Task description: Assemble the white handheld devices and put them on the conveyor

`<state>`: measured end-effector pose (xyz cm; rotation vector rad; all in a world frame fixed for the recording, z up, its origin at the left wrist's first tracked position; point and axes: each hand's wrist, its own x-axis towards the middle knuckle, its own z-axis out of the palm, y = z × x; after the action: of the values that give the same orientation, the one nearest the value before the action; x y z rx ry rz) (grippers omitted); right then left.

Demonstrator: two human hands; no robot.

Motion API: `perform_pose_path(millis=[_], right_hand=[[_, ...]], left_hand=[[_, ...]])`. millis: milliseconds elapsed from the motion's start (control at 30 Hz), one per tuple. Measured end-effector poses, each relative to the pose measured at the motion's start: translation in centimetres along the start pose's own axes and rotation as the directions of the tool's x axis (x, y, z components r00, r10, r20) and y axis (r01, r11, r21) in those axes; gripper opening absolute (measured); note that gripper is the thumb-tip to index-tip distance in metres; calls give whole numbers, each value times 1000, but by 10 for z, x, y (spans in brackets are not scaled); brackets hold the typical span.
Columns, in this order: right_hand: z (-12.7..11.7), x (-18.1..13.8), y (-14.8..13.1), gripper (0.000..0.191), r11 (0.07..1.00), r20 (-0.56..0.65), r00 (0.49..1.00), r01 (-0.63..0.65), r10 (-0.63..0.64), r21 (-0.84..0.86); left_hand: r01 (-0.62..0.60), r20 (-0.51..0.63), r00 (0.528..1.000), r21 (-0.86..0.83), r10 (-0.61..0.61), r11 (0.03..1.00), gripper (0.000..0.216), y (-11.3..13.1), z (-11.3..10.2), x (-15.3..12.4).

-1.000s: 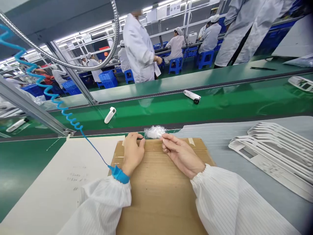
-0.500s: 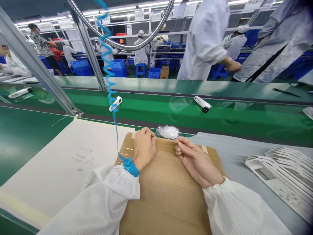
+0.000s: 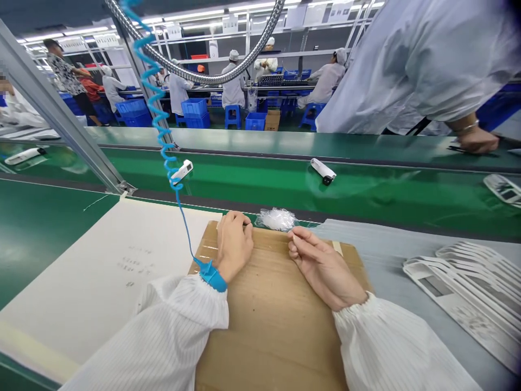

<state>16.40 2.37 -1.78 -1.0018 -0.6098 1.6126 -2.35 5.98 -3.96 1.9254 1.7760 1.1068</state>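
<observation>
My left hand (image 3: pixel 233 243) rests on the far edge of a brown cardboard sheet (image 3: pixel 271 320), its fingers curled under; a blue wrist strap (image 3: pixel 211 276) with a coiled cord (image 3: pixel 160 127) runs up from it. My right hand (image 3: pixel 321 266) lies on the cardboard with finger and thumb pinched together on something too small to make out. Between the two hands, at the cardboard's far edge, sits a small heap of clear plastic bits (image 3: pixel 277 219).
A green conveyor belt (image 3: pixel 264 182) beyond carries two white handheld devices (image 3: pixel 182 171) (image 3: pixel 323 170). White plastic shells (image 3: pixel 468 277) are stacked on grey foam at right. A white paper sheet (image 3: pixel 101 271) lies left. A person in a white coat (image 3: pixel 427 65) leans over the far side.
The view swung from tilted right to level and leftward. My hands stayed on the cardboard's far edge. A white-coated person opposite moved right and now puts a hand on the far bench.
</observation>
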Motion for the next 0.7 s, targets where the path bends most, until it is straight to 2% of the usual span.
perform_pose_path(millis=[367,700], right_hand=[[-2,0,2,31,1000,23,1000,-4,3,30],[-2,0,1,33,1000,17,1000,-12,11,25]], left_hand=[[4,6,1000,-7,-3,1000,10,0,-1,0],[-1,-1,1000,52,1,999,12,1,-1,0]])
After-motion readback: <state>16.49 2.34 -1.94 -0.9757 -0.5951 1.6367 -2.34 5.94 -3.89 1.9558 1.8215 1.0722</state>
